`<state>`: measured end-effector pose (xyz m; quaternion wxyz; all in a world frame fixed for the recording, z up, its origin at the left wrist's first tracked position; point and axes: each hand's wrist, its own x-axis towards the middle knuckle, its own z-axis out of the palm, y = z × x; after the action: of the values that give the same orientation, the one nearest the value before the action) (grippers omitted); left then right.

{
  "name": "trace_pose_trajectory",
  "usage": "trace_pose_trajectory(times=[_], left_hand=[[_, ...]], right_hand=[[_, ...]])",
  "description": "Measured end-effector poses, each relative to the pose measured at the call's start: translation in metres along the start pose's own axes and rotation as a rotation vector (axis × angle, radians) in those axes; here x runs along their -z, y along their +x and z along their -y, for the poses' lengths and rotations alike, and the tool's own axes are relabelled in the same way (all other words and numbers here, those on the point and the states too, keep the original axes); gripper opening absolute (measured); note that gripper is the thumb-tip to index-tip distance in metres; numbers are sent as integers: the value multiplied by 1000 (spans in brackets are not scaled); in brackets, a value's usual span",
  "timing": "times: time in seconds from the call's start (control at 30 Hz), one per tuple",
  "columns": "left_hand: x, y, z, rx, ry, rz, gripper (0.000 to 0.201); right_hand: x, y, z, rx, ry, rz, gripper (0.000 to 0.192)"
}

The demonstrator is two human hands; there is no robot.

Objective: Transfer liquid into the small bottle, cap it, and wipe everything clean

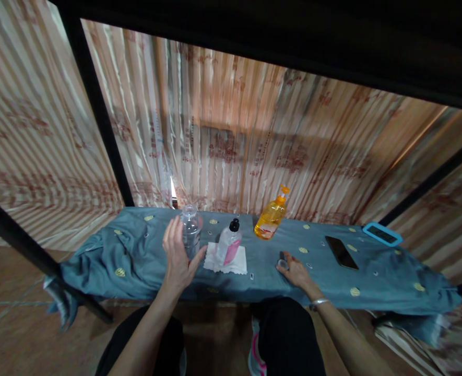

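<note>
One clear bottle [193, 232] stands upright on the bench [262, 279], just right of the loosely spread fingers of our left hand [178, 259], the nearer one. Our right hand's [296, 272] fingers meet a small round object [282, 264]; whether gripped, we cannot tell.

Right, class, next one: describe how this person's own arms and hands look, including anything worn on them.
The left hand and right hand show no gloves, and no sleeve shows along either forearm. A silvery bracelet circles the right wrist; none shows on the left.
</note>
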<state>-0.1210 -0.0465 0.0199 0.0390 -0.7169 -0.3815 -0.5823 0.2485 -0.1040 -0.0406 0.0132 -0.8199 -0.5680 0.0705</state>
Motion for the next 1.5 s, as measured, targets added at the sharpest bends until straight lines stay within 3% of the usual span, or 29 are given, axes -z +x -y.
trace_pose_trajectory(times=[0.2,0.43,0.53,0.63,0.77,0.9,0.97,1.07,1.27,1.5], left_hand=[[-15,-2,23,376,-100,-1,102],[-32,-3,26,564,-183,-28,107],[-37,-1,27,592,-200,-22,105],[-40,4,28,597,-226,-42,105],[-42,9,32,611,-267,-35,104],[-41,10,34,595,-246,-16,89],[-41,9,35,581,-228,-16,83],[-41,7,36,572,-232,-15,79],[-44,5,38,566,-277,0,79],[-47,3,35,541,-299,26,78]], right_hand=[[-4,5,2,-18,-10,32,35],[13,-9,17,-14,41,51,29],[37,-30,41,145,120,87,25],[77,-60,79,422,230,106,27],[139,-84,141,698,233,-36,39],[174,-55,204,843,73,-112,42],[178,-29,230,848,-36,-123,30],[178,4,257,867,-171,-132,29],[190,18,275,1001,-319,-55,30],[208,17,292,962,-417,-14,34]])
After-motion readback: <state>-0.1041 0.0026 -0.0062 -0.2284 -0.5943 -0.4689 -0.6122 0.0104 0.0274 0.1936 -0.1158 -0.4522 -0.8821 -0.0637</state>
